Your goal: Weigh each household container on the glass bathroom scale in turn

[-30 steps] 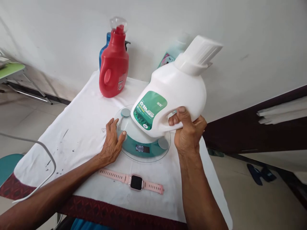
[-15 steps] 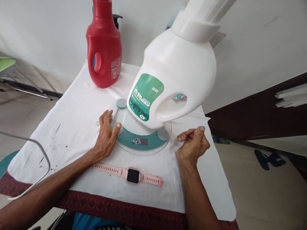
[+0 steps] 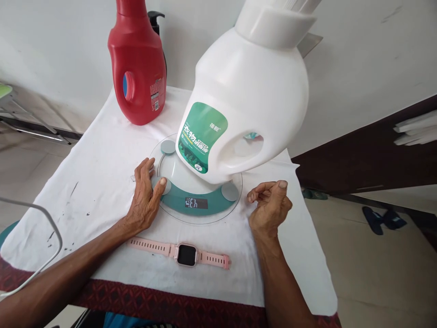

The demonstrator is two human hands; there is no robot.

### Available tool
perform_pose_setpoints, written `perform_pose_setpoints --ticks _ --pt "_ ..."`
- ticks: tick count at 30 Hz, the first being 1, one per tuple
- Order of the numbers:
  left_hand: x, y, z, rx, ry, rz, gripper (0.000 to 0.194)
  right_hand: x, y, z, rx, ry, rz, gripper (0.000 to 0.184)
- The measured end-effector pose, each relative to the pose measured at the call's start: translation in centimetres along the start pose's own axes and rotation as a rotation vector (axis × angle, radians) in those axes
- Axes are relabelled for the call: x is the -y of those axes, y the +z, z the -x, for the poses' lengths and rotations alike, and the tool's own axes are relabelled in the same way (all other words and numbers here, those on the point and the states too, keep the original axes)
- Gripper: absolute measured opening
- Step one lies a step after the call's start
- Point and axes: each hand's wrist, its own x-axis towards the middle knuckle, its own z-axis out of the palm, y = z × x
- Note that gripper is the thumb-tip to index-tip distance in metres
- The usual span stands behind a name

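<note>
A large white detergent bottle with a green label stands on a round glass scale. The scale's dark display shows lit digits. At the scale's left edge is my left hand, open, its fingers apart and its thumb over the rim near a round metal pad. My right hand rests on the cloth just right of the scale, apart from it. Its fingers are curled in and the thumb points up, with nothing visible in them. A pink watch lies flat in front of the scale, between my forearms.
A red jug-shaped bottle stands at the back left, a black pump bottle partly hidden behind it. White cloth covers the table. A pale cable crosses the left side. Dark slippers lie on the floor at right.
The whole view has shifted slightly, with most things sitting a little further left. Both hands keep nearly the same pose, and the bottle stays on the scale.
</note>
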Motion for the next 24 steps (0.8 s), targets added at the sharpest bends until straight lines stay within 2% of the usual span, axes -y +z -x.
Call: perform_pose_setpoints --ticks 4,9,12,15,20,24 --pt "-0.2 -0.1 0.1 0.010 -0.067 0.016 0.076 1.2 0.4 -0.1 0.050 -0.076 0.004 0.057" --pt "-0.5 -0.1 0.0 -0.018 -0.131 0.017 0.082 6.8 3.6 0.0 0.272 -0.192 -0.092 0.054" --pt "-0.5 0.0 -0.1 -0.034 -0.151 0.020 0.083 10.0 6.0 -0.4 0.320 -0.134 -0.134 0.043" --pt "-0.6 0.1 -0.1 -0.038 -0.176 0.027 0.086 11.9 7.1 -1.4 0.307 -0.052 -0.185 0.039" --pt "-0.5 0.2 0.0 -0.050 -0.187 0.040 0.087 13.1 7.5 -3.0 0.375 0.075 -0.258 0.039" --pt "0.0 0.5 0.1 -0.087 -0.157 0.070 0.080 13.3 8.1 -4.0 0.279 0.065 -0.315 0.047"
